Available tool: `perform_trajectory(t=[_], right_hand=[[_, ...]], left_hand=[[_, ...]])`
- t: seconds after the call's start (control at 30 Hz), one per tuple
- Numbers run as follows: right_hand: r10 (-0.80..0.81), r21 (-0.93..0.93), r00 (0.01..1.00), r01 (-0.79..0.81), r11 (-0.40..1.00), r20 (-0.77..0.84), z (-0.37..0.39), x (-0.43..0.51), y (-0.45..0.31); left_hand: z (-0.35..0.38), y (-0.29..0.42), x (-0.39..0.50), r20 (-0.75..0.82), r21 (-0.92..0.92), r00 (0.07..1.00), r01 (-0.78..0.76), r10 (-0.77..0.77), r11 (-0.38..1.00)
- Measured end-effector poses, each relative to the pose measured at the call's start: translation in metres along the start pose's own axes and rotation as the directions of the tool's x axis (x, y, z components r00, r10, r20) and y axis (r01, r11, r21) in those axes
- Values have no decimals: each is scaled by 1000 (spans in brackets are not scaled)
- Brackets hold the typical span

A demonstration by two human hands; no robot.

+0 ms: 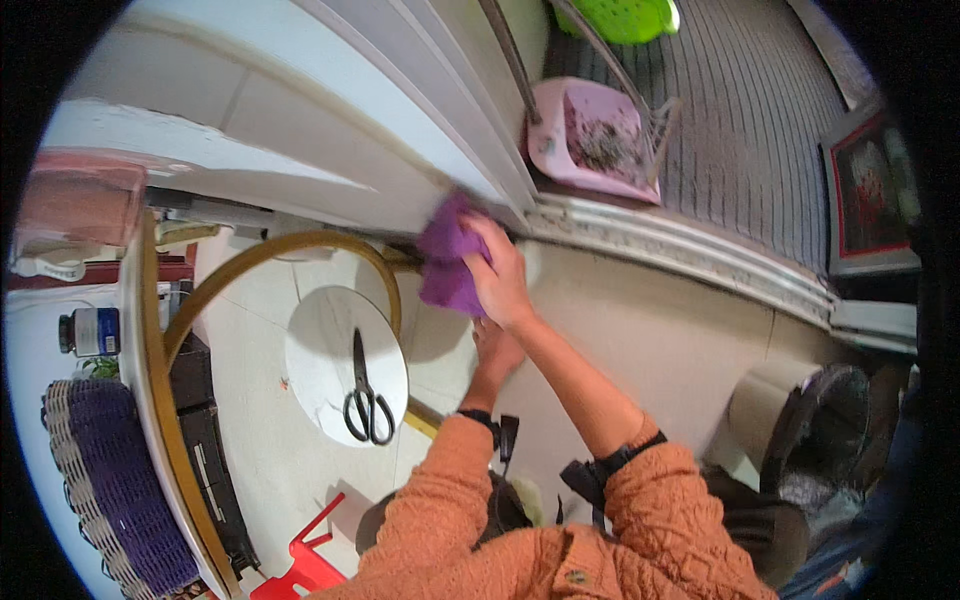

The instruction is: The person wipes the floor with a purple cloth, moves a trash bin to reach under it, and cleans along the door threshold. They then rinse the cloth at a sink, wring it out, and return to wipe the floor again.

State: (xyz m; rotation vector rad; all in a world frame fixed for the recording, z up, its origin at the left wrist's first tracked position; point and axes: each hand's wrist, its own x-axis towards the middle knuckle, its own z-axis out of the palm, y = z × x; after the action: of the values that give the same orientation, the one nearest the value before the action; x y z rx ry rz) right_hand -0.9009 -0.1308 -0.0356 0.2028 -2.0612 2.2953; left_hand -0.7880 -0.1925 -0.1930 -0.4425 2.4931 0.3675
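Observation:
My right hand (501, 274) grips a purple cloth (454, 262), slightly blurred, low at the foot of the white wall beside the sliding-door track (675, 259). Just below it is my left hand (496, 351), close to the cloth's lower edge. Its fingers are mostly hidden behind the cloth and my right hand, so its grip cannot be made out. To the left, black-handled scissors (364, 397) lie on a round white marble-look tabletop (319, 360), blades pointing away from me. A curved gold-coloured metal frame (300, 244) arches beside that top.
Beyond the track, a pink dustpan (551, 150) holds debris, with a green plastic basket (622, 19) behind. A lined waste bin (765, 405) stands right. Lower left are a red plastic item (307, 570) and a shelf edge (161, 420) bearing a purple woven basket (112, 480) and bottle (97, 331).

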Motion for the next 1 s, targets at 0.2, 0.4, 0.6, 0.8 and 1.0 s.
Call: perform_trajectory(t=[0.2,0.4,0.6,0.8,1.0], right_hand=[[-187,-287,961,242,927,206,-34,2,60],[-17,-461,958,153,874,285,-65,-11,11],[-701,-181,711,697,694,54,-19,47,-170],[-759,-262,648,746,613,69,29,66,-196],[-457,-472,868,491,733,194,-13,19,-100]], left_hand=[[11,-17,12,-45,44,992,-117,119,992],[22,-25,22,20,149,998,-63,61,987],[20,-44,24,9,-112,980,-195,197,974],[25,-51,30,25,-135,971,-231,237,963],[42,-54,42,6,14,973,-230,230,973]])
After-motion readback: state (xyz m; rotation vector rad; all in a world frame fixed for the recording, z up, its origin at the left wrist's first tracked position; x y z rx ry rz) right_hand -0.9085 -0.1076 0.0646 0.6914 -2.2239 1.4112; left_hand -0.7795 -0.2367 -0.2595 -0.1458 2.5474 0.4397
